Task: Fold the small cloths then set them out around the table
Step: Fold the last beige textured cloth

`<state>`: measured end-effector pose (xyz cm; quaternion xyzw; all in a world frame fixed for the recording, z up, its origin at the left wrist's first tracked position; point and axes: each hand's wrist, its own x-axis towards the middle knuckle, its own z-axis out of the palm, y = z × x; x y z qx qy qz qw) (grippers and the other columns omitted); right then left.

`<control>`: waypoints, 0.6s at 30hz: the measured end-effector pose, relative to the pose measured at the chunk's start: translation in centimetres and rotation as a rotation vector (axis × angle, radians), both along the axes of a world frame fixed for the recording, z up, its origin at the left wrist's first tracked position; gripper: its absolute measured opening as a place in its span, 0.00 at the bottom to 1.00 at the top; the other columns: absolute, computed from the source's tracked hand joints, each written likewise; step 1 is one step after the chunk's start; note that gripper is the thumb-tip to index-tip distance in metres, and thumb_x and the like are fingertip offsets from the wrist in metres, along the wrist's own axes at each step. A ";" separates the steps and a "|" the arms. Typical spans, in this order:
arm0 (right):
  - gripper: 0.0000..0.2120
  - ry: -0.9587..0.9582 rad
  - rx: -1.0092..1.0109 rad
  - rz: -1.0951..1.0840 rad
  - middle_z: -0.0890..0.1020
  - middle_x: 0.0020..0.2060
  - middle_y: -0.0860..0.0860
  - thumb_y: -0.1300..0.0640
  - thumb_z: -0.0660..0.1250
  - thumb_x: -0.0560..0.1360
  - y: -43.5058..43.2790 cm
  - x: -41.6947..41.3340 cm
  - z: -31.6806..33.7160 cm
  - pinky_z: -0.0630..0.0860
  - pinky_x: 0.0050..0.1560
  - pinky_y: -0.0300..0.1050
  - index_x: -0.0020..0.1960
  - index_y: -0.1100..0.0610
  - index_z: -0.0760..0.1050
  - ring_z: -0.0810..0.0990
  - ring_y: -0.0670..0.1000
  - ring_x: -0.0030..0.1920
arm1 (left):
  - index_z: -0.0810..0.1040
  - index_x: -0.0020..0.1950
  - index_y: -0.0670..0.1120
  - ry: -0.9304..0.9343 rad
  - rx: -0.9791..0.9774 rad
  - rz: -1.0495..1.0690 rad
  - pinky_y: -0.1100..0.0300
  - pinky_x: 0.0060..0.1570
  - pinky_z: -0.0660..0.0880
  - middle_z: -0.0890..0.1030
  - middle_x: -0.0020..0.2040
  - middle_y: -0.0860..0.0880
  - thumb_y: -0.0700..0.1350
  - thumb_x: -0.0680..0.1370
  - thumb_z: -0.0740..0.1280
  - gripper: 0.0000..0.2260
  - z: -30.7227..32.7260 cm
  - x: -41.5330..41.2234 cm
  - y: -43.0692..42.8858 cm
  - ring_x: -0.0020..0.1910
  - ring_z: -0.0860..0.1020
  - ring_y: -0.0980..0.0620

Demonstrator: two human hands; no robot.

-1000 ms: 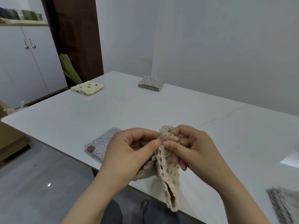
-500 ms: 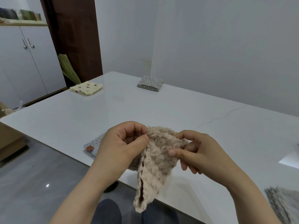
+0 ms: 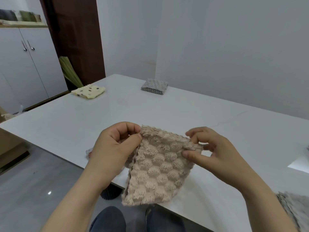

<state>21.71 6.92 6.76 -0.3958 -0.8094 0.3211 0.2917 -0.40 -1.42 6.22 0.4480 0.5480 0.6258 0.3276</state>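
Observation:
A beige bobbled cloth (image 3: 158, 166) hangs folded in the air over the near edge of the white table (image 3: 167, 114). My left hand (image 3: 115, 148) pinches its upper left corner and my right hand (image 3: 210, 153) pinches its upper right corner. A folded yellow spotted cloth (image 3: 88, 92) lies at the far left edge of the table. A folded grey cloth (image 3: 154, 86) lies at the far end. A pale dotted cloth (image 3: 89, 150) peeks out behind my left wrist, mostly hidden. Another grey cloth (image 3: 294, 210) lies at the lower right.
White cupboards (image 3: 25, 64) stand at the left beside a dark wooden door (image 3: 75, 36). A green bundle (image 3: 70, 71) leans by the door. Cardboard boxes (image 3: 10, 148) sit on the grey floor at the left. My knees (image 3: 133, 220) are below the table edge.
My hands have drawn apart, spreading the bunched beige cloth out into a flat folded panel held by its two top corners.

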 end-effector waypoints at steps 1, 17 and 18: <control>0.09 0.071 -0.064 0.024 0.81 0.44 0.43 0.54 0.75 0.70 -0.1 -0.1 -0.1 0.74 0.44 0.36 0.37 0.54 0.75 0.79 0.42 0.43 | 0.79 0.42 0.42 -0.008 -0.003 0.000 0.55 0.38 0.71 0.76 0.33 0.47 0.33 0.76 0.65 0.07 -0.1 0.0 0.0 0.32 0.71 0.50; 0.09 0.733 -0.257 -0.236 0.84 0.47 0.53 0.59 0.70 0.74 -1.7 -3.5 -2.6 0.80 0.44 0.40 0.54 0.54 0.77 0.84 0.50 0.47 | 0.78 0.44 0.42 -0.268 -0.065 0.003 0.59 0.38 0.72 0.77 0.36 0.46 0.35 0.77 0.62 0.06 -1.0 1.1 0.6 0.36 0.72 0.49; 0.09 0.735 -0.234 -0.240 0.84 0.47 0.53 0.58 0.71 0.74 -1.6 -3.5 -2.5 0.81 0.45 0.42 0.54 0.54 0.77 0.84 0.50 0.47 | 0.78 0.45 0.42 -0.265 -0.065 0.000 0.57 0.41 0.73 0.78 0.38 0.45 0.35 0.77 0.62 0.06 -1.1 1.1 0.6 0.38 0.73 0.49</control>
